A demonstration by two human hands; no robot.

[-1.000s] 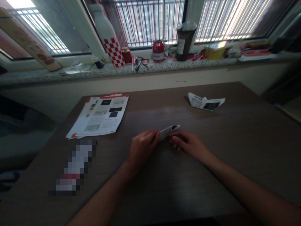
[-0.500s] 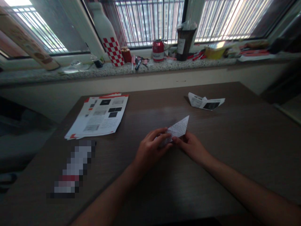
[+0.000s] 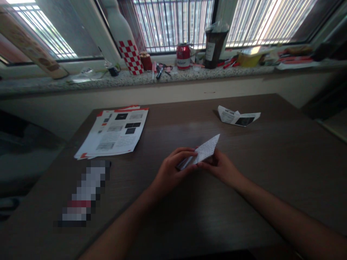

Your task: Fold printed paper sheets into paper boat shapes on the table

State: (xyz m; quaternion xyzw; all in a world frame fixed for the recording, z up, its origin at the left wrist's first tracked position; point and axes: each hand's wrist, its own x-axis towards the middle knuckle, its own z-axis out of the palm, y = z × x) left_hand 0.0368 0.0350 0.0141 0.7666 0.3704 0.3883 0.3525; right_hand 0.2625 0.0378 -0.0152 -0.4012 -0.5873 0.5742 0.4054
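Both hands hold a small folded piece of printed paper [image 3: 205, 151] just above the brown table [image 3: 271, 159]. My left hand [image 3: 172, 172] pinches its lower left end with thumb and fingers closed. My right hand [image 3: 221, 168] grips the paper's lower right edge, fingers curled under it. The paper's pointed corner sticks up and to the right. A finished paper boat [image 3: 238, 117] lies farther back on the table, to the right.
A stack of printed sheets with red trim [image 3: 115, 131] lies at the table's left. A blurred oblong object [image 3: 85, 193] lies near the left front. The stone windowsill [image 3: 81, 85] carries a checkered bottle [image 3: 127, 39], a red can [image 3: 183, 56], a dark cup [image 3: 213, 45] and clutter.
The paper went from a narrow flat strip to an unfolded, raised triangular flap. Both hands moved slightly right and closer together around it.
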